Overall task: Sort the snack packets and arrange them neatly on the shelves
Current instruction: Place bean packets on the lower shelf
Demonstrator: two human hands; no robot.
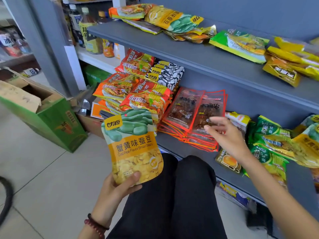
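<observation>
Left hand [119, 185] gripping broad bean packet [133, 145] by its bottom edge, held upright before the middle shelf [198, 152], long axis vertical, printed face toward the camera. Right hand [227, 135] open, fingers spread beside leaning red packets [193, 109]. Likely risk: brushing those, toppling the stack.

Left hand [119, 185] gripping, thumb forward; right hand [226, 133] extended, fingers spread.

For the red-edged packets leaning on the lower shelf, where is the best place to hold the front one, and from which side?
Probably its top edge, from above and in front. The red-edged packets lean back in a fanned stack with their upper edges free, while their bottoms are wedged among others. The right hand is open just in front; the left hand holds the broad bean pouch.
</observation>
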